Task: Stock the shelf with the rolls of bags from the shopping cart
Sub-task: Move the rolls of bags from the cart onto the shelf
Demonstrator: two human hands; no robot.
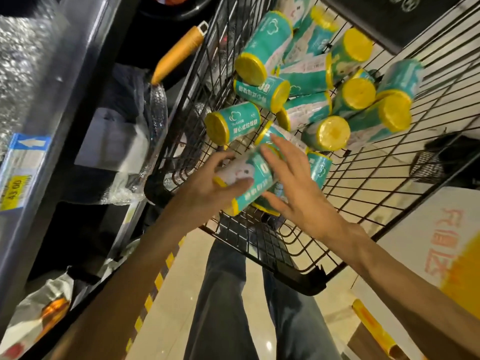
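Observation:
Several teal rolls of bags (pixel 306 81) with yellow ends lie piled in the black wire shopping cart (pixel 363 193). Over the cart's near end, my left hand (pixel 207 188) grips one teal roll (pixel 249 178) from its left side. My right hand (pixel 296 188) lies over the same roll from the right, fingers spread, touching it and another roll (pixel 275 196) beneath. The shelf (pixel 49 141) runs along the left edge of the view.
The shelf holds clear-wrapped packages (pixel 135 152), a yellow-handled item (pixel 179 53) and price tags (pixel 18 175). My legs in dark trousers (pixel 228 294) stand behind the cart on a tiled floor with a yellow-black strip (pixel 155 281).

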